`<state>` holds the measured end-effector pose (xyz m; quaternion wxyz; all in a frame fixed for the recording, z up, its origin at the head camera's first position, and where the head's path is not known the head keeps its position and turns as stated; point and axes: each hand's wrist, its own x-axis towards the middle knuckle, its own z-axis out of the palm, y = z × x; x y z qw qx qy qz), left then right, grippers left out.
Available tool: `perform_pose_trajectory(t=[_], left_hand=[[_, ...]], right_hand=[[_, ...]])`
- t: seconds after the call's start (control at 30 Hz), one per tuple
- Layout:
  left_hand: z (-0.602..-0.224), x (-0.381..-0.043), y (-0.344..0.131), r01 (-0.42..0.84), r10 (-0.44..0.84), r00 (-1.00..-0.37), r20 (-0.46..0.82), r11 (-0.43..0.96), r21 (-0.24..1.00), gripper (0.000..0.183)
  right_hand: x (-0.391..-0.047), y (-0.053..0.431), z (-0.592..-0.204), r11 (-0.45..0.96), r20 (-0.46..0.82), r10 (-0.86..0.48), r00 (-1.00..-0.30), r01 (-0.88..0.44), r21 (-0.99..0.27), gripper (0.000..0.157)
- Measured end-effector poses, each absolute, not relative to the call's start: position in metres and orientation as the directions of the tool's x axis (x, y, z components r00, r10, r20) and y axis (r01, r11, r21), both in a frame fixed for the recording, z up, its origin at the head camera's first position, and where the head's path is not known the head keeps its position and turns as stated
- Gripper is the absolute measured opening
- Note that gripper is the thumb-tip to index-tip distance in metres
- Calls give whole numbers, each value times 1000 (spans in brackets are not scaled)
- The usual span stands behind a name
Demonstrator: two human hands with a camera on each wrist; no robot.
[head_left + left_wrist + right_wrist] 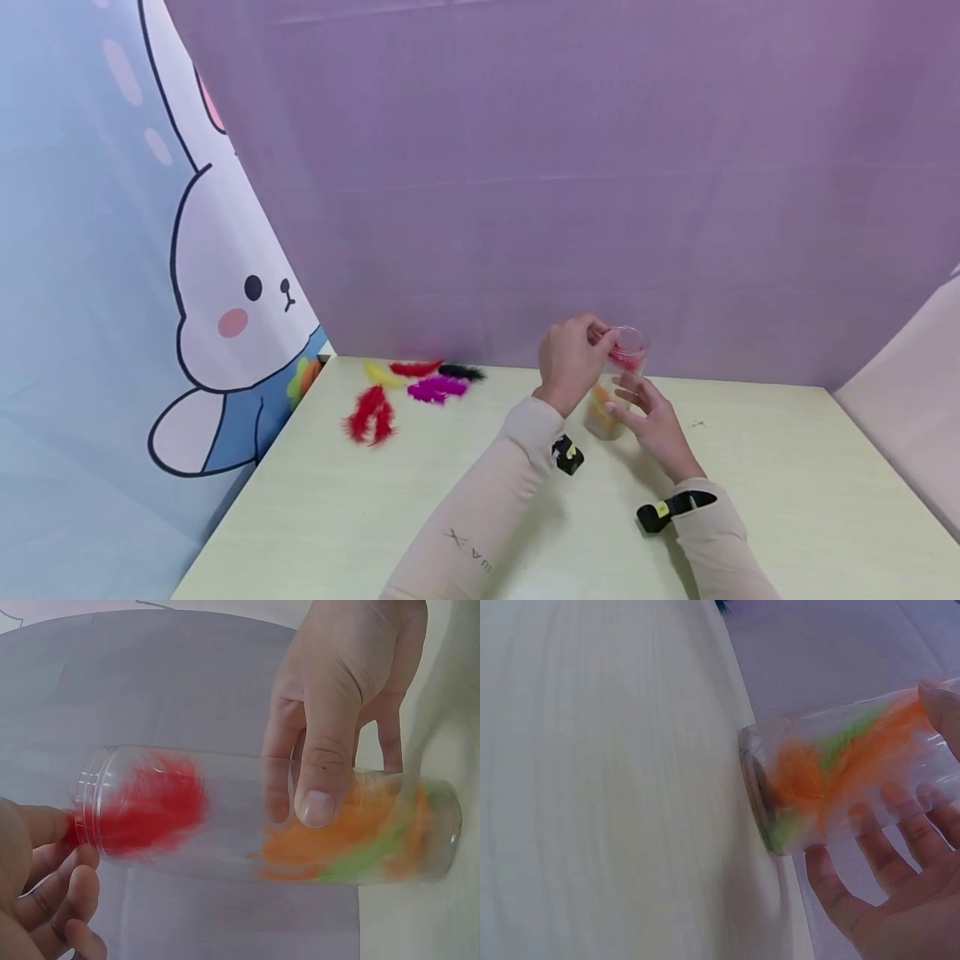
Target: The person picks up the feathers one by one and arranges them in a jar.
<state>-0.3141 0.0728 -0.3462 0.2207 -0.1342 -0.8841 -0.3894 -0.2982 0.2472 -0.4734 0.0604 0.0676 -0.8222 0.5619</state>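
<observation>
A tall clear jar (232, 817) stands upright on the table. Its lower part holds orange feathers (330, 840) and a green feather (367, 855). My right hand (656, 421) grips the jar, thumb on one side and fingers on the other. At the mouth, my left hand (573, 358) pinches the end of a red feather (157, 806), whose fluffy part is inside the upper jar. The left thumb and fingertips touch the rim; the other left fingers are loosely bent.
Loose feathers lie on the table (337, 500) at the back left: a red feather (371, 414), a magenta feather (438, 388), a black feather (461, 372), a yellow feather (381, 374) and another red one. A purple cloth (600, 167) hangs right behind the jar.
</observation>
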Motion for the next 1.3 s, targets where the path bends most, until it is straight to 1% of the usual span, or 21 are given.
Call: perform_pose_trajectory(t=[0.23,0.63,0.73,0.87,1.07,1.13,1.3], left_hand=[[-346,-312,69,400,58,-872,487,660,636,19],[-345,-309,68,422,60,-860,507,643,639,18],[-343,-308,68,425,64,-861,504,635,645,18],[-342,-307,67,427,68,-864,499,627,652,20],[-343,-308,66,429,67,-863,501,622,655,21],[-344,-308,66,428,68,-864,499,620,657,21],[-346,-307,66,422,67,-872,485,605,675,21]], right_hand=[[-294,245,-469,357,175,-43,-984,-178,-917,71],[-288,245,-464,370,175,-40,-984,-177,-912,69],[-287,245,-463,388,167,-33,-985,-166,-907,71],[-286,245,-462,401,157,-25,-987,-154,-903,78],[-287,245,-463,377,149,-28,-988,-149,-914,84],[-287,245,-463,368,149,-28,-988,-149,-918,85],[-288,245,-463,367,163,-28,-986,-162,-916,81]])
